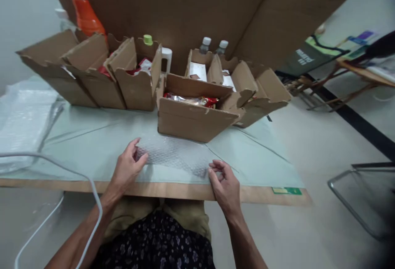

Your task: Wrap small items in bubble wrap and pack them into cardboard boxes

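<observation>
Left hand point(128, 165) at dimpled bubble wrap point(177, 153)

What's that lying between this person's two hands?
A sheet of clear bubble wrap on the table; the head view shows it stretching from beside the left hand toward the right hand.

Got at least seven boxes point(197, 118), overlapping so don't quote me. Three white caps point(206, 41), one green cap point(148, 39), one orange bottle point(88, 15), two white packs point(197, 70). One left hand point(127, 168), one right hand point(226, 186), one bubble sheet point(175, 151). Plus one wrap pile point(23, 116), layers uncountable lol, and one green label point(286, 191).
</observation>
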Demonstrator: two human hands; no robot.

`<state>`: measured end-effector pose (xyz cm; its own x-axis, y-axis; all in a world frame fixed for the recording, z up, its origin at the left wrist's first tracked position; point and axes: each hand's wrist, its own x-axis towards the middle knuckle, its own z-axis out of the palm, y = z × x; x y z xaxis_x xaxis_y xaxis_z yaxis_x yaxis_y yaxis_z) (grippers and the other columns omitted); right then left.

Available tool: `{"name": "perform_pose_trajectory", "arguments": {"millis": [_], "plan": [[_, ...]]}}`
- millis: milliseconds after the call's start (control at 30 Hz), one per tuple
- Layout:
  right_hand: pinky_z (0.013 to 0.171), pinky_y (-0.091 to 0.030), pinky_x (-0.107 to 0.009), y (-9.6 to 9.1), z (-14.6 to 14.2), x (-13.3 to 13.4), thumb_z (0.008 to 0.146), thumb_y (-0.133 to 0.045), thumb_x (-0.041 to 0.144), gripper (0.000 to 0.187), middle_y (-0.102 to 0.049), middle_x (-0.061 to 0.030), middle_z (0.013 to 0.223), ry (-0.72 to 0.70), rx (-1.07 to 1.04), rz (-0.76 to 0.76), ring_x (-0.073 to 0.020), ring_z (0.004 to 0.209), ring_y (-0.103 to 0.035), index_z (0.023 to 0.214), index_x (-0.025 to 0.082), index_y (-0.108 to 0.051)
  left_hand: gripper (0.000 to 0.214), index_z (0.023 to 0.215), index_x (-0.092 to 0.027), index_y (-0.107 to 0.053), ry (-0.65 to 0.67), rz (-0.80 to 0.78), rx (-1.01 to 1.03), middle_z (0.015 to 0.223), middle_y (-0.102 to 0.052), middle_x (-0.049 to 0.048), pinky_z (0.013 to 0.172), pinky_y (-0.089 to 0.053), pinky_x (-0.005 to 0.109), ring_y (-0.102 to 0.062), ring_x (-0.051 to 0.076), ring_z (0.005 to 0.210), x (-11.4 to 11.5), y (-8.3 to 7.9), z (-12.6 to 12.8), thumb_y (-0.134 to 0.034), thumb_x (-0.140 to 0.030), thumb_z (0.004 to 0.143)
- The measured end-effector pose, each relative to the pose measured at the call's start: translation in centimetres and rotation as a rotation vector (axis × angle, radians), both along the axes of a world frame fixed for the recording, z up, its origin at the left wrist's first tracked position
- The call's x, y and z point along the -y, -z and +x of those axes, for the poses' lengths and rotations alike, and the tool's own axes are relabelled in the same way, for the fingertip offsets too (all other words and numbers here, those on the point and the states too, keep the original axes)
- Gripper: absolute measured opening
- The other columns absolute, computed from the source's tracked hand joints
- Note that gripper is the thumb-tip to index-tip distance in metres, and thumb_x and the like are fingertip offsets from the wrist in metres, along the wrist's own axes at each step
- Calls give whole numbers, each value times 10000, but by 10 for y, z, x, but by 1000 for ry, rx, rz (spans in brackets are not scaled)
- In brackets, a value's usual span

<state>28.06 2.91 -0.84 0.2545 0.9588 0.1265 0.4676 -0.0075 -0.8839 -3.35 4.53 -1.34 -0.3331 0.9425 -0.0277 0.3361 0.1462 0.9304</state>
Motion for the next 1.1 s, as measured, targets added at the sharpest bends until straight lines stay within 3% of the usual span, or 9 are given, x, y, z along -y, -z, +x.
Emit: {"name": "perform_pose_trajectory", "arguments": {"millis": [100, 167, 267, 400, 533, 667, 800, 900, 1100], "plan": [[763, -551, -402, 0, 21, 1, 910, -616, 362, 262, -769, -110, 1030, 64, 254, 142, -248, 893, -704, 1096, 193, -690, 660, 1419, -170, -536, -43, 86, -361, 1111, -695, 104, 764, -553, 373, -649, 229, 890, 1, -6, 0, -655, -406, 814], [855, -557, -442, -4, 15, -5, 950, -581, 297, 219, -766, -113, 1079, -23, 343, 251, -264, 990, -702, 1117, 210, -692, 521, 1375, -200, -576, 1, 218, -510, 1181, -681, 117, 857, -554, 411, -645, 262, 1021, 4, -11, 3, -593, -371, 883], [984, -526, -471, -11, -21, -21, 978, -543, 210, 275, -739, -117, 1226, -365, 450, 328, -270, 1158, -662, 1217, 232, -677, 322, 1229, -228, -666, 199, 374, -654, 1175, -697, 105, 975, -510, 445, -619, 281, 1124, 0, -11, 12, -536, -303, 944], [1040, -486, -460, -8, -47, -41, 998, -579, 295, 336, -657, -118, 1406, -765, 643, 212, -267, 1302, -587, 1316, 212, -644, 220, 1065, -237, -724, 369, 332, -786, 1067, -724, 91, 864, -517, 427, -634, 280, 966, -15, 7, 16, -549, -291, 943], [1009, -477, -478, 3, 7, -42, 1024, -520, 282, 269, -706, -105, 1340, -543, 711, 168, -282, 1295, -605, 1208, 228, -709, 220, 1058, -241, -728, 418, 289, -830, 1083, -725, 88, 829, -508, 423, -626, 286, 959, -21, 19, 8, -536, -282, 958], [927, -503, -450, -4, 47, -39, 1009, -511, 207, 234, -766, -96, 1179, -319, 698, 245, -277, 1143, -678, 1081, 226, -733, 229, 1088, -229, -705, 356, 350, -756, 1069, -705, 88, 867, -508, 407, -632, 271, 978, -18, 14, 1, -535, -326, 970], [939, -503, -435, -10, 29, -51, 908, -492, 36, 413, -708, -110, 1315, -557, 766, 247, -275, 1218, -627, 1216, 213, -702, 375, 1121, -162, -691, 112, 240, -883, 1040, -668, 144, 889, -500, 463, -604, 316, 955, -19, 11, -10, -511, -447, 957], [945, -497, -465, -6, 16, -62, 835, -508, -10, 505, -650, -124, 1412, -718, 870, 225, -309, 1288, -580, 1234, 223, -710, 423, 1046, -147, -708, 115, 95, -985, 1007, -657, 164, 873, -492, 493, -582, 341, 930, -22, 14, -15, -507, -498, 922], [976, -490, -495, -4, 15, -65, 916, -567, 65, 278, -666, -125, 1384, -799, 782, 292, -323, 1339, -544, 1060, 217, -750, 251, 803, -219, -640, 137, 42, -809, 883, -696, 108, 827, -490, 431, -624, 298, 852, -25, 6, -6, -491, -405, 879]]}}
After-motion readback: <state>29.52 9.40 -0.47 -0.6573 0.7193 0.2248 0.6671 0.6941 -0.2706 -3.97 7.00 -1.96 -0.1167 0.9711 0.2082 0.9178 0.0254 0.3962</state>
